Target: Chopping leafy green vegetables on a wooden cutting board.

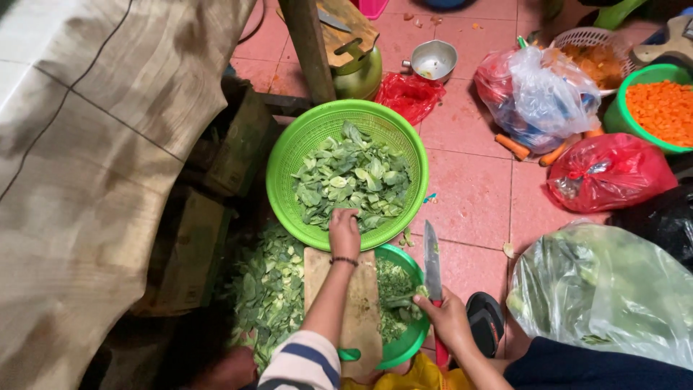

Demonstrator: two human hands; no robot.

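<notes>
Hands (345, 232) above pink tiled floor (473, 195)

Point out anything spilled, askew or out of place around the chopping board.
Cut green leaves lie heaped beside the wooden chopping board, outside the green colander. Loose carrots lie on the pink tiled floor beside the plastic bags. A few small scraps are scattered near the knife.

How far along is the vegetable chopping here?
Done: a green basket already holds a heap of cut leaves, and more lie on the floor. In hand: the left hand reaches into the basket over the cutting board; the right hand grips a knife. Left: a large clear bag of greens.
</notes>
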